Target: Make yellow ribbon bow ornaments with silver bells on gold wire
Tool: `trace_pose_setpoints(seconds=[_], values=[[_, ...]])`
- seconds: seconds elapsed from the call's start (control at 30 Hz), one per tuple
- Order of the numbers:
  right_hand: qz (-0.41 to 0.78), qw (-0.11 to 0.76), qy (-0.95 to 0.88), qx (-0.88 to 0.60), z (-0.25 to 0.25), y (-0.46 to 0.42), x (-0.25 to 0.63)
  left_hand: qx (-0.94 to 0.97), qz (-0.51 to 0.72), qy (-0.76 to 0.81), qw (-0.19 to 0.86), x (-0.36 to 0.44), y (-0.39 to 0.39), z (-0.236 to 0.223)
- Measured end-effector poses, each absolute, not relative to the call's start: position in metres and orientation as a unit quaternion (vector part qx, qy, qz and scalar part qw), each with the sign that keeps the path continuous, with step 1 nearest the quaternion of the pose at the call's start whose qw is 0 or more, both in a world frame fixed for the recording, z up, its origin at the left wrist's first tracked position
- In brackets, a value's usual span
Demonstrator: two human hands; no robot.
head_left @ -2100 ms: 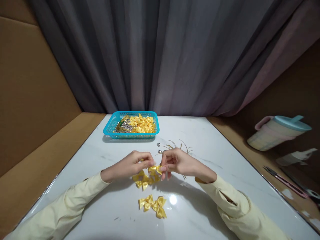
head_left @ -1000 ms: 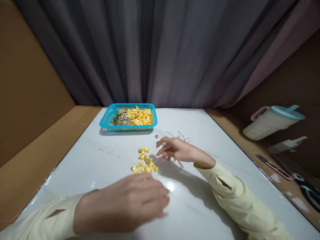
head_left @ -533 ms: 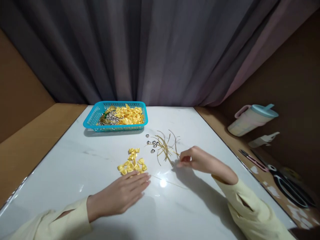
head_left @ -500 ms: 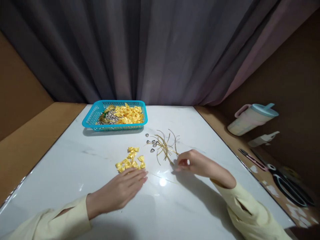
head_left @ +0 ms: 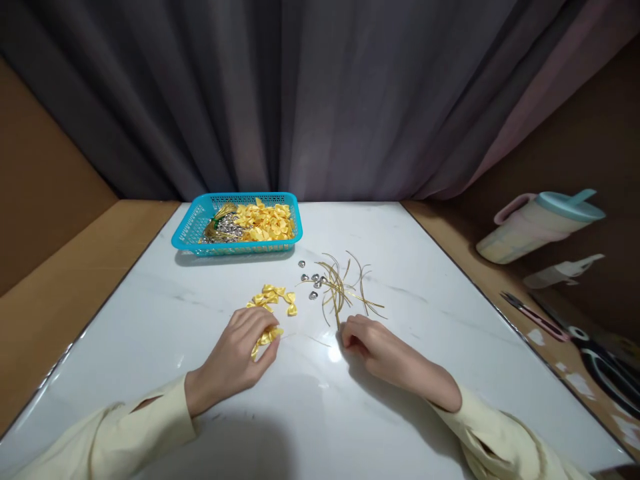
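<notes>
My left hand (head_left: 237,350) arches over several yellow satin ribbon bows (head_left: 264,341) on the white table, thumb and fingers apart with bows showing between them. More yellow bows (head_left: 273,293) lie just beyond its fingertips. My right hand (head_left: 370,347) rests on the table with curled, closed fingertips, close to the near end of a loose bunch of gold cords (head_left: 336,283). What those fingers pinch, if anything, is hidden. Left of the cords lie several small silver jingle bells (head_left: 315,279). A faint thin thread (head_left: 317,341) runs between my hands.
A blue plastic basket (head_left: 237,249) at the back left holds bows, bells and tied gold cords. On the brown ledge at right are a lidded tumbler (head_left: 525,230), a small white bottle (head_left: 560,272), pink-handled snips (head_left: 537,318) and black-handled scissors (head_left: 600,367).
My hands have let go of a bow held between them. My left hand came back to the table bows and changed from flat to arched around them. My right hand moved nearer, beside the cords.
</notes>
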State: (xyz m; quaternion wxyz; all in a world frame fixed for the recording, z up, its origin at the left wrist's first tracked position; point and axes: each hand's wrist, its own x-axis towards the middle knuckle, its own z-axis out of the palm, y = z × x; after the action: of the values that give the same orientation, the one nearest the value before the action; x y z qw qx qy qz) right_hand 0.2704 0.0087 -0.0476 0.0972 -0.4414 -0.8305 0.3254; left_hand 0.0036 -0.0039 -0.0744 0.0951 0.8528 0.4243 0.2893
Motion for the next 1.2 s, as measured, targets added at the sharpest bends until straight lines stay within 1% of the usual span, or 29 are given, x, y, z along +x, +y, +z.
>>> trace_pose_setpoints(seconds=[0.1, 0.2, 0.27, 0.37, 0.53, 0.7, 0.9, 1.07, 1.2], values=[[0.314, 0.109, -0.834, -0.44, -0.041, 0.014, 0.264, 0.863, 0.263, 0.423, 0.083, 0.004, -0.004, -0.073], [0.316, 0.153, -0.844, -0.404, -0.04, 0.018, 0.24, 0.873, 0.24, 0.417, 0.081, 0.004, -0.005, -0.072], [0.325, 0.185, -0.845, -0.382, -0.046, 0.02, 0.219, 0.876, 0.235, 0.413, 0.083, 0.003, -0.005, -0.072], [0.329, 0.208, -0.838, -0.383, -0.061, 0.02, 0.197, 0.878, 0.233, 0.409, 0.09, 0.002, -0.005, -0.073], [0.349, 0.231, -0.815, -0.402, -0.074, 0.018, 0.193, 0.886, 0.213, 0.396, 0.117, -0.001, -0.004, -0.072], [0.417, 0.248, -0.769, -0.418, -0.066, 0.017, 0.2, 0.891, 0.203, 0.387, 0.121, 0.0, -0.005, -0.07], [0.553, 0.242, -0.676, -0.422, -0.059, 0.019, 0.201, 0.886, 0.229, 0.373, 0.151, 0.006, -0.006, -0.072], [0.644, 0.241, -0.61, -0.394, -0.057, 0.018, 0.195, 0.869, 0.259, 0.371, 0.203, 0.012, -0.009, -0.069], [0.677, 0.245, -0.583, -0.376, -0.055, 0.018, 0.192, 0.853, 0.257, 0.374, 0.257, 0.014, -0.012, -0.065]])
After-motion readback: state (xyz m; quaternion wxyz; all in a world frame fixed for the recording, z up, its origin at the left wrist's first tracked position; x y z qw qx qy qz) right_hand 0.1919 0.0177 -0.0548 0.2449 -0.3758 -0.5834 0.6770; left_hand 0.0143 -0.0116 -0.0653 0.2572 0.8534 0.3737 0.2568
